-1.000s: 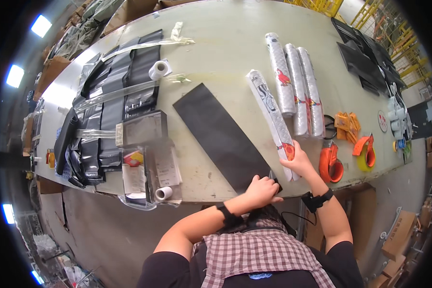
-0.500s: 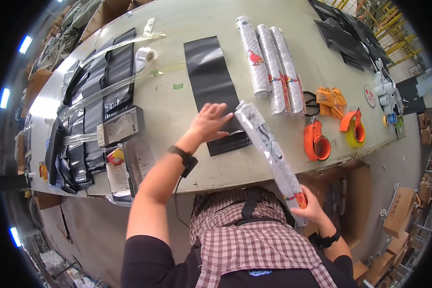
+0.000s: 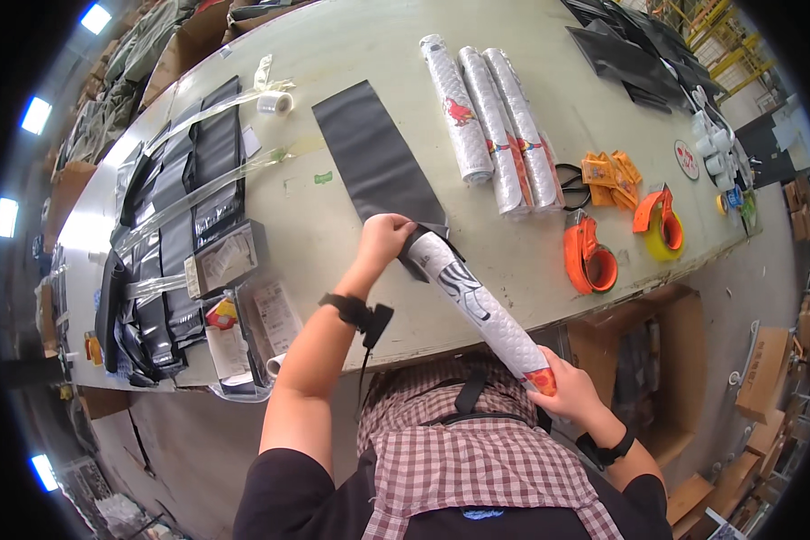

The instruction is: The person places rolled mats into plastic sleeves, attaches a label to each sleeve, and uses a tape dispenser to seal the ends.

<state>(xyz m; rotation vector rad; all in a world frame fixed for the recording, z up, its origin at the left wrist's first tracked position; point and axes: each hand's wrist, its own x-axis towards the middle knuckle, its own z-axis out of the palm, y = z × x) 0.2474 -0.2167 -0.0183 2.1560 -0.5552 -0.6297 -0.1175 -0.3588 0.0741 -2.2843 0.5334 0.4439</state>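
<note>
A long black plastic mailing bag (image 3: 373, 148) lies on the table in front of me. My left hand (image 3: 385, 241) is closed on the near, mouth end of it, fingers pinched at its edge. My right hand (image 3: 565, 385) grips the lower end of a white quilted roll (image 3: 477, 301) in clear wrap, with a dark drawing and an orange-red patch. This roll slants up and left, its upper end inside the bag's mouth, where black film wraps round it. Beyond and to the right lie three similar wrapped rolls (image 3: 502, 135) side by side.
Two orange tape dispensers (image 3: 590, 256) stand at the right near edge, by orange packets (image 3: 610, 178) and black-handled scissors (image 3: 571, 187). A stack of black bags (image 3: 175, 193) under clear tape lies left, with a clear box (image 3: 229, 261) and tape roll (image 3: 275, 103). More black bags (image 3: 623, 67) lie far right.
My left hand has gone from spread above the bag to closed on its mouth. The roll's upper end has moved down and left into the bag, which has shifted and tilted.
</note>
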